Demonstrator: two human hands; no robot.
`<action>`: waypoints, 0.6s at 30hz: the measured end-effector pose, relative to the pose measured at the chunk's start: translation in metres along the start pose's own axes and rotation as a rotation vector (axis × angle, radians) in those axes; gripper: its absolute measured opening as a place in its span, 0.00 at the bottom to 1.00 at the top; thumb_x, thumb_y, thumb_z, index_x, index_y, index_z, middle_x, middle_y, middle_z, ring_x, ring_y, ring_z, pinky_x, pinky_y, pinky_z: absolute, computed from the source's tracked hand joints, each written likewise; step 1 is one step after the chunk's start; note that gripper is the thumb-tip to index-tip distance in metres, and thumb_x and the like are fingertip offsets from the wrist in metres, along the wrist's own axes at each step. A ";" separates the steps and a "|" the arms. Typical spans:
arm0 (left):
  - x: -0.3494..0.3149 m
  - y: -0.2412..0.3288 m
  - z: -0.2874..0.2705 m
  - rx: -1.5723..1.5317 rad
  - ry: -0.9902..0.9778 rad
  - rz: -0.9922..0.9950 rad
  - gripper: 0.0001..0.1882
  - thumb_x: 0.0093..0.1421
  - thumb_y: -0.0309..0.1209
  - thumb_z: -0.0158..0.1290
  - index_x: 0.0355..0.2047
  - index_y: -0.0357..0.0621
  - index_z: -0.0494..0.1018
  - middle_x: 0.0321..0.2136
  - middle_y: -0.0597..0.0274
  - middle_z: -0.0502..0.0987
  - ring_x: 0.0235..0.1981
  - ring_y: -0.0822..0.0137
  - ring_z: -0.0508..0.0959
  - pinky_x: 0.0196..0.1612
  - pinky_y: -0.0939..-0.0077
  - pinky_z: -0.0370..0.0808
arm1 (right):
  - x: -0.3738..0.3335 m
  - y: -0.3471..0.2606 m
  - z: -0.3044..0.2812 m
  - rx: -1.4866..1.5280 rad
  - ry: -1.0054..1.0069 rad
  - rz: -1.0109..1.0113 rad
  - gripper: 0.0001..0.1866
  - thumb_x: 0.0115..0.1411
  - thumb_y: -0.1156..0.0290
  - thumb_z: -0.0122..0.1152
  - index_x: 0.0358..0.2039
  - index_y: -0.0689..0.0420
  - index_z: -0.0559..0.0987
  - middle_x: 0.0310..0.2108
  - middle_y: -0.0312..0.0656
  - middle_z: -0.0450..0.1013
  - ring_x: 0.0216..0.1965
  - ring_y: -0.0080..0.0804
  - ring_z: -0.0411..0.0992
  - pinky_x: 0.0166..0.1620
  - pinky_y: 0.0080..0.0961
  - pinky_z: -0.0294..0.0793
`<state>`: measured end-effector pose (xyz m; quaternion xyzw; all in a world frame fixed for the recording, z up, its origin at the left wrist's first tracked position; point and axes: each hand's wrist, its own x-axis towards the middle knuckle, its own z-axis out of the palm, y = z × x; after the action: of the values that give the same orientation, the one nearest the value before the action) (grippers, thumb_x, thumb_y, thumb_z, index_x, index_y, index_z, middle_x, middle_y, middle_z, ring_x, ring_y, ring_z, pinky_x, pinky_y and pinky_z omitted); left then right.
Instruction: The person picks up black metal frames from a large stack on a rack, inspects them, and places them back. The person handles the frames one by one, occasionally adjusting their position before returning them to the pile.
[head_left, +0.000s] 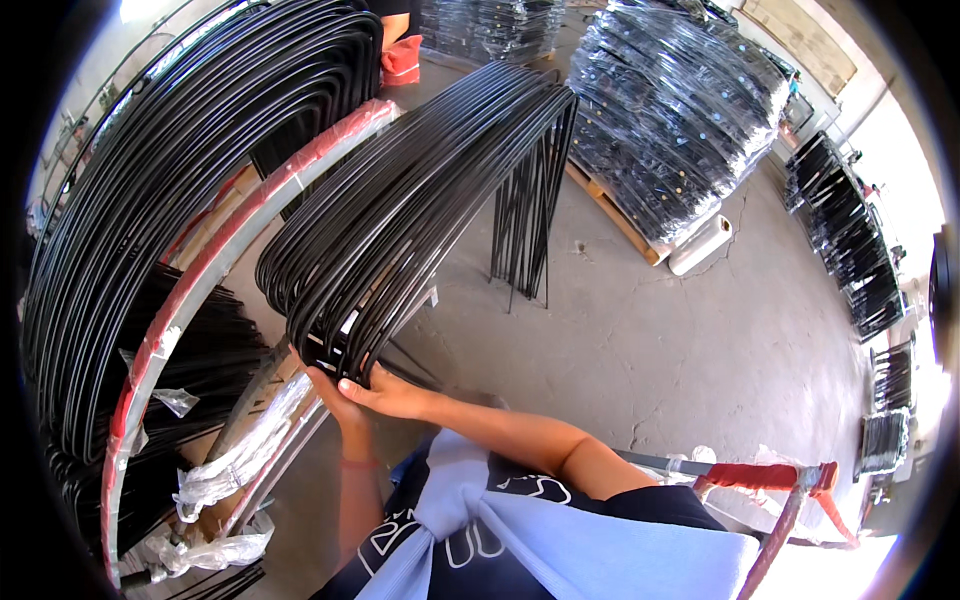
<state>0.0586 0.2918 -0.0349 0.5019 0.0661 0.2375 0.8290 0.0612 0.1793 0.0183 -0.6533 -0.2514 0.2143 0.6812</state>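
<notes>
A row of black bent metal tubes (400, 190) hangs in front of me, nested side by side, with bends at both ends and legs reaching down at the far end. At the near end, my right hand (392, 396) closes on the outermost tubes, its thumb stretched toward the left. My left hand (338, 398) is pressed against the same tubes just to the left, its fingers partly hidden by them. The two hands touch or nearly touch. Small pale patches show between the tubes near my hands.
Left of me a curved rail (170, 320) wrapped in red and clear film borders a larger stack of black tubes (200, 130). A film-wrapped pallet load (680, 120) stands far right, beside a white roll (702, 245). A red-wrapped frame (765, 477) is near my right side.
</notes>
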 end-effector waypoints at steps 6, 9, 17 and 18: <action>-0.012 0.034 0.024 0.064 -0.005 -0.018 0.31 0.65 0.51 0.29 0.58 0.38 0.53 0.55 0.53 0.60 0.56 0.63 0.62 0.58 0.70 0.57 | -0.022 -0.030 -0.026 -0.193 -0.088 0.033 0.42 0.59 0.49 0.49 0.61 0.66 0.46 0.61 0.58 0.45 0.64 0.47 0.42 0.64 0.33 0.41; -0.017 0.047 0.046 0.571 0.169 0.294 0.33 0.66 0.49 0.27 0.62 0.36 0.45 0.62 0.49 0.47 0.63 0.61 0.47 0.63 0.68 0.41 | -0.048 -0.006 -0.039 -0.388 -0.051 0.070 0.40 0.59 0.53 0.49 0.59 0.70 0.49 0.61 0.61 0.46 0.64 0.49 0.43 0.63 0.32 0.43; -0.030 0.056 0.108 1.349 0.090 0.574 0.23 0.67 0.39 0.31 0.60 0.49 0.56 0.63 0.56 0.50 0.64 0.55 0.46 0.62 0.53 0.39 | -0.138 -0.017 -0.146 -0.270 -0.110 0.059 0.24 0.57 0.64 0.50 0.49 0.67 0.68 0.46 0.57 0.68 0.49 0.50 0.67 0.52 0.33 0.65; -0.029 0.049 0.116 1.526 0.096 0.591 0.23 0.66 0.39 0.33 0.60 0.49 0.57 0.62 0.55 0.51 0.64 0.55 0.47 0.61 0.52 0.40 | -0.151 -0.019 -0.163 -0.245 -0.125 0.084 0.23 0.57 0.64 0.50 0.49 0.66 0.68 0.44 0.57 0.70 0.48 0.49 0.68 0.51 0.33 0.66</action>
<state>0.0579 0.2042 0.0605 0.9138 0.1098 0.3572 0.1590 0.0437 -0.0430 0.0250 -0.7267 -0.2900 0.2508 0.5700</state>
